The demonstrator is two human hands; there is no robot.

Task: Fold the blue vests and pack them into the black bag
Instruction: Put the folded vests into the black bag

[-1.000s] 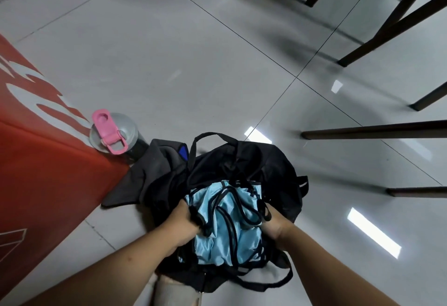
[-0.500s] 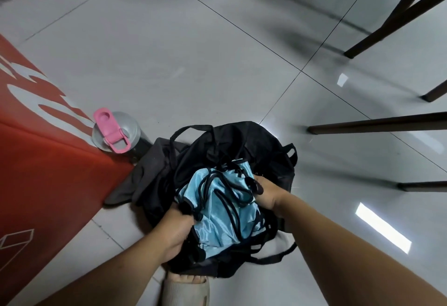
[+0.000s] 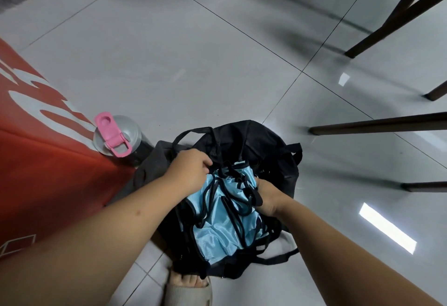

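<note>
The black bag (image 3: pixel 273 150) lies open on the tiled floor in front of me. Light blue vests (image 3: pixel 217 233) with black trim fill its mouth in a bundle. My left hand (image 3: pixel 188 172) is at the far left rim of the opening, fingers curled on the black fabric there. My right hand (image 3: pixel 268 196) sits at the right side of the bundle, fingers tucked down between the vests and the bag's wall, its fingertips hidden.
A bottle with a pink lid (image 3: pixel 116 136) stands left of the bag beside a red surface (image 3: pixel 48 172). Grey cloth (image 3: pixel 150 163) lies under the bag's left side. Dark furniture legs (image 3: pixel 377 126) stand to the right. My foot in a slipper (image 3: pixel 188 288) is just below the bag.
My left hand moved from the near left side of the bundle up to the far rim of the bag. The right hand stayed at the right side, pressing deeper.
</note>
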